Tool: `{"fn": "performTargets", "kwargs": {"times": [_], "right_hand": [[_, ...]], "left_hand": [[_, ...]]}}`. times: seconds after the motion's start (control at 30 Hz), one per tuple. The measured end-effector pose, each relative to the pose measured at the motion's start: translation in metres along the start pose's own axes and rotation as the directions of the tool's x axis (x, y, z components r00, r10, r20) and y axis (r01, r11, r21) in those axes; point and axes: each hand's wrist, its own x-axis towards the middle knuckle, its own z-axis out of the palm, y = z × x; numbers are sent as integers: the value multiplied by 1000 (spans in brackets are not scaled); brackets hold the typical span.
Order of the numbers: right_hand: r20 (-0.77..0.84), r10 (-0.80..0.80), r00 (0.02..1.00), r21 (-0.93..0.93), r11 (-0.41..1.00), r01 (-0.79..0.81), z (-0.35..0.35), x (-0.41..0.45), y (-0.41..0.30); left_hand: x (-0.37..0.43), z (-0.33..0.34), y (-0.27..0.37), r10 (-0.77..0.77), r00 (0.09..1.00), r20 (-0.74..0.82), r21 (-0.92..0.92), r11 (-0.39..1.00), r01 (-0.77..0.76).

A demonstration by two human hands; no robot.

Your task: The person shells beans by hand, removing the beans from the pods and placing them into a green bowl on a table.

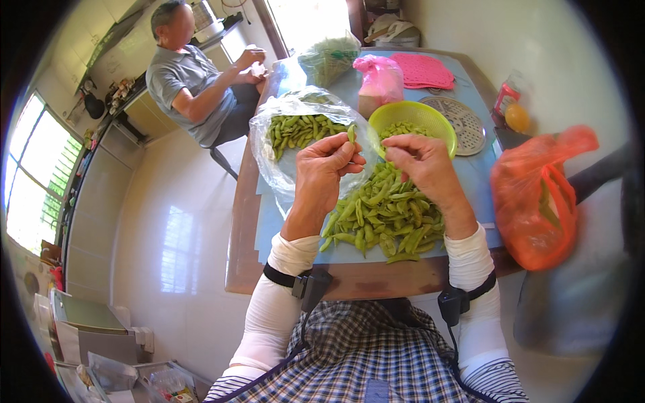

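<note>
Between its thumb and fingertips, my left hand holds a green soybean pod upright. My right hand is at the near rim of a yellow-green plastic colander, fingers bent in; whether something small is pinched there is hard to see. Shelled green beans lie in the colander. Below both hands a heap of soybean pods spreads over the blue table cover. Behind my left hand, a clear plastic bag lies with its mouth wide, with more pods inside.
An orange plastic bag hangs at the table's right edge. Further back are a pink bag, pink mats, a perforated metal plate and a bag of greens. Another person sits at the left.
</note>
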Motion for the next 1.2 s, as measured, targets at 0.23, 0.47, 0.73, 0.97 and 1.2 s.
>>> {"fn": "performTargets", "kwargs": {"times": [0.23, 0.47, 0.73, 0.97, 1.2], "right_hand": [[69, -48, 996, 9, 999, 47, 12, -3, 2], [163, -40, 986, 60, 998, 31, 9, -2, 5], [180, 47, 983, 127, 989, -71, 10, -4, 3], [133, 51, 990, 250, 965, -83, 14, -6, 1], [123, 118, 985, 346, 926, -154, 18, -9, -6]], "left_hand": [[-7, 12, -10, -102, 982, 161, -88, 989, 117], [-10, 15, -16, -93, 985, 145, -61, 993, 102], [-11, 14, -16, -149, 979, 136, -111, 980, 165], [-12, 17, -22, -140, 973, 183, -191, 966, 175], [-10, 15, -24, -204, 929, 308, -337, 890, 307]]}}
